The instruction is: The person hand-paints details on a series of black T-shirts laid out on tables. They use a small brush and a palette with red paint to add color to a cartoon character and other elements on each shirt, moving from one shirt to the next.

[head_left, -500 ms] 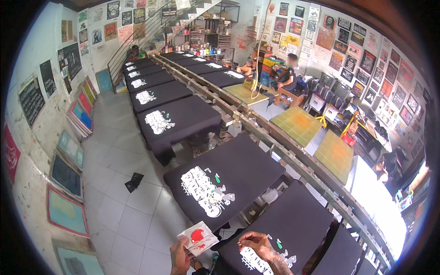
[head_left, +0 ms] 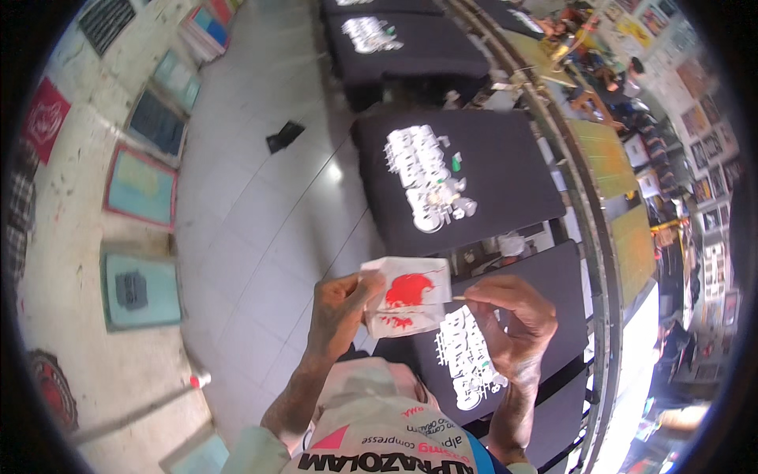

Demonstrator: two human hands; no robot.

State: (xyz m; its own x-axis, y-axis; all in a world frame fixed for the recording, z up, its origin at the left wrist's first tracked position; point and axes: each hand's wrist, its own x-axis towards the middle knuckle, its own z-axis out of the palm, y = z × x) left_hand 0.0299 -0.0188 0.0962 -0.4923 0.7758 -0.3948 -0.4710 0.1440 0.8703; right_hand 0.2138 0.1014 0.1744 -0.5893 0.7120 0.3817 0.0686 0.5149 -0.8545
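Note:
My left hand (head_left: 339,310) is closed on the left edge of a white folded card (head_left: 438,272), thumb on top. Wet-looking red paint (head_left: 409,291) lies on the card in a big blob, with smaller smears below a crease. My right hand (head_left: 517,320) pinches a thin pale stick (head_left: 459,299) between thumb and fingertips. The stick's end meets the card's right edge; whether it touches the paint I cannot tell. Beneath my hands a black shirt (head_left: 545,292) with a white print (head_left: 466,359) lies flat on a board. Another printed black shirt (head_left: 505,170) lies just beyond.
A long metal rail (head_left: 588,193) runs along the right side of the shirt boards. Framed printing screens (head_left: 142,186) lean against the left wall. A black object (head_left: 285,137) lies on the tiled floor (head_left: 260,229). Farther right, a person (head_left: 633,77) sits near yellow-green boards (head_left: 604,158).
My view has tipped down toward my hands. The right hand has come to the card's right edge with the stick. The card is now held nearer the middle of the view.

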